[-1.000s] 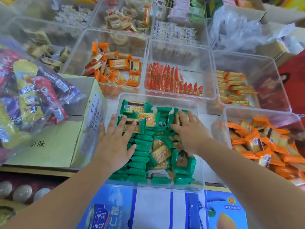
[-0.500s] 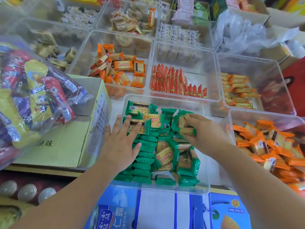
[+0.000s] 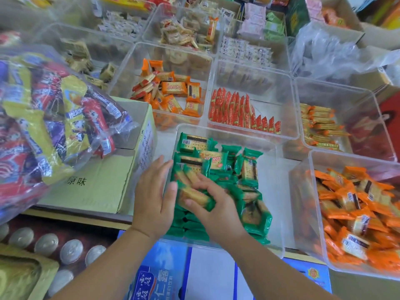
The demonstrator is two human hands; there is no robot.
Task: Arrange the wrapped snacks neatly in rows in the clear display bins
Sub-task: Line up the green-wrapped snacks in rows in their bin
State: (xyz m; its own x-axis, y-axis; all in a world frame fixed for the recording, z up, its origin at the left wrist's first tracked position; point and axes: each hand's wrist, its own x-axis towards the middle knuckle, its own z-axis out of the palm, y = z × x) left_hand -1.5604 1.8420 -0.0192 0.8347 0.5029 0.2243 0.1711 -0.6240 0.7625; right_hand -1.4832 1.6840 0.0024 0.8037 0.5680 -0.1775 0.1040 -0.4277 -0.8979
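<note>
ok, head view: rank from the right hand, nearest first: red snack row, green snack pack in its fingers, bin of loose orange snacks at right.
1. green snack pack, in the right hand
2. loose orange snacks, to its right
3. red snack row, farther back

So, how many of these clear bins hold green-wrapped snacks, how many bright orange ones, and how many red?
Green-wrapper bin: 1
Orange-wrapper bins: 2
Red-wrapper bin: 1
Total: 4
</note>
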